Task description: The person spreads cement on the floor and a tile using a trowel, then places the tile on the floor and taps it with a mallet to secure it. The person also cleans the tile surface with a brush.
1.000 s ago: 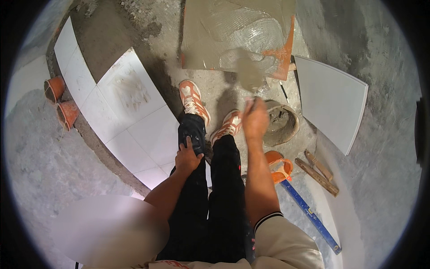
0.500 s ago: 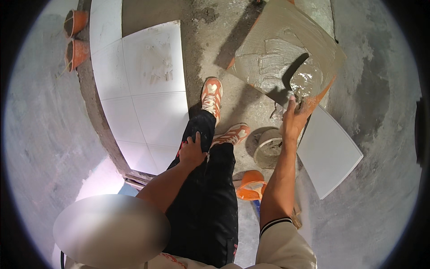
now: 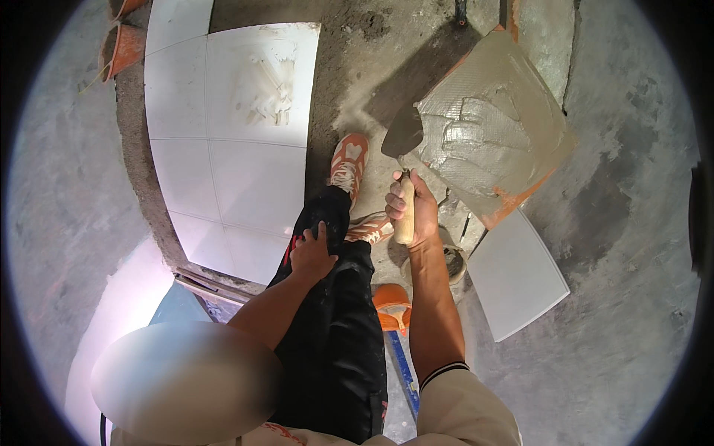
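My right hand (image 3: 421, 207) grips the wooden handle (image 3: 404, 227) of a trowel. Its dark pointed blade (image 3: 401, 131) is angled up and left, at the left edge of a square slab (image 3: 520, 111) coated in wet grey mortar, orange showing along its edges; whether they touch, I cannot tell. My left hand (image 3: 312, 254) rests open on my left trouser leg (image 3: 312, 215), fingers apart, holding nothing. Behind my right wrist, a mortar bucket (image 3: 454, 262) is partly hidden.
White tiles (image 3: 182, 178) line the left side, with two orange buckets (image 3: 123, 50) beyond them. Loose white tiles (image 3: 513, 279) lie right. An orange plastic container (image 3: 388, 301) and a blue level (image 3: 400, 360) are below my feet. Grey walls (image 3: 625, 186) curve around.
My right hand has swung left from over the slab's lower right, turning the trowel handle toward me. The view has shifted. My left hand stays on my leg.
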The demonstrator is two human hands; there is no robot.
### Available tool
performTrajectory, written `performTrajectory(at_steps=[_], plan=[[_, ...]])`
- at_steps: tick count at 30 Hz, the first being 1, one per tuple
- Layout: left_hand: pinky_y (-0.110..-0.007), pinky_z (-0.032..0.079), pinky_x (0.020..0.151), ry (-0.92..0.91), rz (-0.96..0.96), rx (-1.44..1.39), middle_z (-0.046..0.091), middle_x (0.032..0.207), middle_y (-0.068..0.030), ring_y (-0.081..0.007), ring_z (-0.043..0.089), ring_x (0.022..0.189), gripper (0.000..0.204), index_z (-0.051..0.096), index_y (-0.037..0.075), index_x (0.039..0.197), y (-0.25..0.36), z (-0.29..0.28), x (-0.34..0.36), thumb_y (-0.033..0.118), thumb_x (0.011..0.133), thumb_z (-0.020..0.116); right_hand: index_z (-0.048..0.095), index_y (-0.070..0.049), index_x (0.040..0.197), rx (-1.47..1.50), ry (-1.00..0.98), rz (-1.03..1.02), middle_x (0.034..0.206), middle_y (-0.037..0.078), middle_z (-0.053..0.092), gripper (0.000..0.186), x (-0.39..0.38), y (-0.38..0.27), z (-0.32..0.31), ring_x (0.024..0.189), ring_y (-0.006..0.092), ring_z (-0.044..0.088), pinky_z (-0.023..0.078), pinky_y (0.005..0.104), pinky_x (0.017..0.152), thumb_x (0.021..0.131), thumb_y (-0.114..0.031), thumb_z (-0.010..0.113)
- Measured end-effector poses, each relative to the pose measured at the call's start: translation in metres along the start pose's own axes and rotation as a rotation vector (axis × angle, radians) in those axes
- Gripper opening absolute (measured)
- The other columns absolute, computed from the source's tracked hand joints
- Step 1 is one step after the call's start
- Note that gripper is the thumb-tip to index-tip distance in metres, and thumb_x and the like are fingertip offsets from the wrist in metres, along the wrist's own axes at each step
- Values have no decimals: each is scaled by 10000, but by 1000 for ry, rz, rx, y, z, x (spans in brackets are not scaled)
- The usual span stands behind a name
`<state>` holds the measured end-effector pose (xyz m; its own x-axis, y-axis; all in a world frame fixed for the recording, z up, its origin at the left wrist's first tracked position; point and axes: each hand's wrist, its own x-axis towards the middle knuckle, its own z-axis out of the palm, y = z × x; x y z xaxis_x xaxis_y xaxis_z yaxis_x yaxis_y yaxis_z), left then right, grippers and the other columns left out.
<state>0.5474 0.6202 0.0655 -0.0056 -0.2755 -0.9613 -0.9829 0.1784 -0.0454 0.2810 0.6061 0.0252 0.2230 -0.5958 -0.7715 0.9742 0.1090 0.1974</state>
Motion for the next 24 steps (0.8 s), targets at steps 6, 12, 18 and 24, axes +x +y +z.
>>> performTrajectory(at_steps=[6, 12, 18, 24], plan=[[-520, 611, 933, 11, -24, 54, 484, 1509, -201, -421, 626, 1266, 1059, 249, 198, 1707, 2, -7, 1, 508, 882, 836, 608, -53, 1133, -10, -129, -132, 781, 24, 556, 399, 50, -73, 49, 584, 130, 504, 455, 287, 470, 1154, -417, 445], [-514, 555, 1066, -54, 19, 10, 478, 1531, -285, -490, 595, 1315, 1079, 236, 143, 1701, 1, -18, 8, 518, 882, 829, 603, -2, 1141, -87, -252, -276, 802, 56, 579, 459, 90, -187, 88, 608, 141, 513, 476, 288, 506, 1160, -427, 429], [-508, 511, 1128, -85, 22, 42, 459, 1561, -283, -487, 570, 1355, 1099, 206, 151, 1714, -1, -20, 12, 565, 889, 805, 592, -18, 1153, -586, -45, -696, 797, 54, 559, 426, 41, -247, 99, 586, 151, 523, 472, 291, 507, 1161, -408, 423], [-471, 599, 998, -8, 37, 145, 509, 1465, -214, -421, 621, 1277, 1063, 245, 177, 1708, -3, -11, 12, 555, 891, 810, 607, -37, 1107, -1141, 647, -907, 742, 70, 597, 473, -48, -170, 37, 583, 161, 594, 476, 314, 508, 1098, -505, 537]])
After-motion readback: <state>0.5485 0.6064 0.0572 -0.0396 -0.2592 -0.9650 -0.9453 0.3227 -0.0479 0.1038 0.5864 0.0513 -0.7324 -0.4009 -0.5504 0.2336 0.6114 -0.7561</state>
